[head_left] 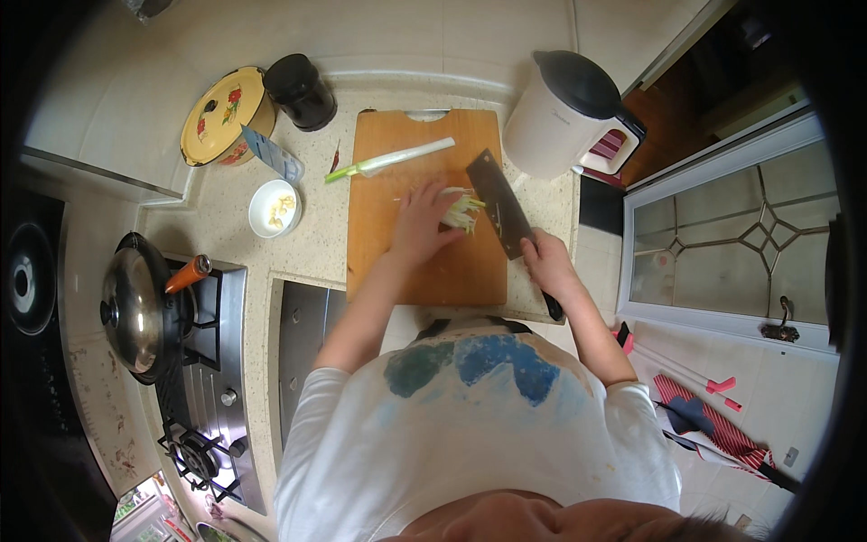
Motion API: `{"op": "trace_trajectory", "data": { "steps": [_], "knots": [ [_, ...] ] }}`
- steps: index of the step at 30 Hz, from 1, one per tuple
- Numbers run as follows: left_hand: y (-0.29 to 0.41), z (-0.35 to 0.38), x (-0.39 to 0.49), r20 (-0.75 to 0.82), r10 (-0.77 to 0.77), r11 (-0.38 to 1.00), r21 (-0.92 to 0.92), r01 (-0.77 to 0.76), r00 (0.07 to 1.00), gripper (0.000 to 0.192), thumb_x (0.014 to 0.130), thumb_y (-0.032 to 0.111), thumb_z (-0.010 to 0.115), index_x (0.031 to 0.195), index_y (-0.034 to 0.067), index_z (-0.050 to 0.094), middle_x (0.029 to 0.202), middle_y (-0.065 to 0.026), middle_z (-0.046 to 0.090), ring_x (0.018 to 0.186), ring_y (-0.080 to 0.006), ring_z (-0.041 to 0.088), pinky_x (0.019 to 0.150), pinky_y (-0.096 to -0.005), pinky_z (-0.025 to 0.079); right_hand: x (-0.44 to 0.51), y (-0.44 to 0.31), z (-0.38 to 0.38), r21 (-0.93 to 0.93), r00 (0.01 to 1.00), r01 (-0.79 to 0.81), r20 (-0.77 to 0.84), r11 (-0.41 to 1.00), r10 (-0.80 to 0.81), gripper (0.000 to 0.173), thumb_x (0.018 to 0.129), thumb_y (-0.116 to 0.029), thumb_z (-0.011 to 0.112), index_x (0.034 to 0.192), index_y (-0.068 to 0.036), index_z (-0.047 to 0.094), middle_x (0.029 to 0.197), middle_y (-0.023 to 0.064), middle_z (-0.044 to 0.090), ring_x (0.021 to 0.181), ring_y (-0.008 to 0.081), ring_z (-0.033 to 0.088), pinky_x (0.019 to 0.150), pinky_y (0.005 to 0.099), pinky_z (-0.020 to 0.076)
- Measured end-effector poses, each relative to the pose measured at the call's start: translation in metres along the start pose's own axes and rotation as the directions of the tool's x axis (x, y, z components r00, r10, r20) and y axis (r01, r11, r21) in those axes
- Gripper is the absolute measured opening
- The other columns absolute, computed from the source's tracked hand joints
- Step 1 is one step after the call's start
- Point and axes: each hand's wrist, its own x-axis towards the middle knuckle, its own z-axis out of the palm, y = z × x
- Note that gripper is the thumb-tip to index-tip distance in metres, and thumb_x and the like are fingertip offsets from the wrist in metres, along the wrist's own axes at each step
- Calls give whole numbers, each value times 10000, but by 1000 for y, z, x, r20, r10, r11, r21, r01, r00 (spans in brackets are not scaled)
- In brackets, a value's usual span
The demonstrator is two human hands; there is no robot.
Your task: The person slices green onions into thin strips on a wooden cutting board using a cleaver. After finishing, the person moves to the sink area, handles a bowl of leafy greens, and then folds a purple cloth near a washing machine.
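Observation:
A wooden cutting board lies on the counter before me. My left hand rests over a small heap of shredded scallion on it, fingers spread and partly covering the pieces. My right hand grips a cleaver by its black handle. The blade lies over the board's right edge, just right of the heap, with a few shreds stuck to it. A length of scallion stalk lies across the upper board, its green end past the left edge. Left of the board stands a white bowl of peeled garlic cloves.
An electric kettle stands at the board's upper right. Upper left are a dark jar, a yellow lidded enamel pot, a packet and a dried chili. A lidded wok sits on the gas stove at left.

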Motion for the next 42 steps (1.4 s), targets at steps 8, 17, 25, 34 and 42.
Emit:
{"op": "trace_trajectory", "data": {
  "steps": [8,17,25,34,42],
  "knots": [
    [-5,23,-23,-261,-218,976,-42,215,940,559,752,320,785,1251,137,612,1305,-138,529,1194,-308,513,987,-464,366,11,-23,6,-84,991,118,70,989,-112,219,957,-177,522,938,30,591,806,262,628,803,443,605,707,463,478],
    [39,16,-9,-141,-138,931,320,177,980,543,747,414,761,1229,203,625,1330,-80,498,1317,-334,376,1009,-700,240,15,-10,-5,97,999,-20,36,995,16,193,965,-179,550,943,10,583,694,173,613,571,275,606,552,378,477],
    [19,27,9,-329,-134,937,264,228,935,357,803,314,730,1120,168,651,1259,-41,552,1266,-306,433,978,-598,286,15,13,-2,298,992,-80,113,951,48,175,964,-193,578,958,-18,583,636,46,555,508,131,537,481,303,454],
    [53,30,12,-494,-114,986,53,161,862,438,762,224,745,1142,82,581,1218,-132,491,1198,-358,433,977,-566,307,12,-8,8,677,931,-308,359,669,66,133,969,-163,566,922,-54,505,695,7,512,527,98,484,473,263,436],
    [48,21,16,-483,-143,984,23,176,864,448,766,111,704,1183,69,546,1237,-145,485,1192,-369,436,986,-507,329,8,-9,2,636,940,-251,341,730,27,110,970,-149,547,938,-50,512,673,4,496,533,97,478,483,268,423]
  ]
}}
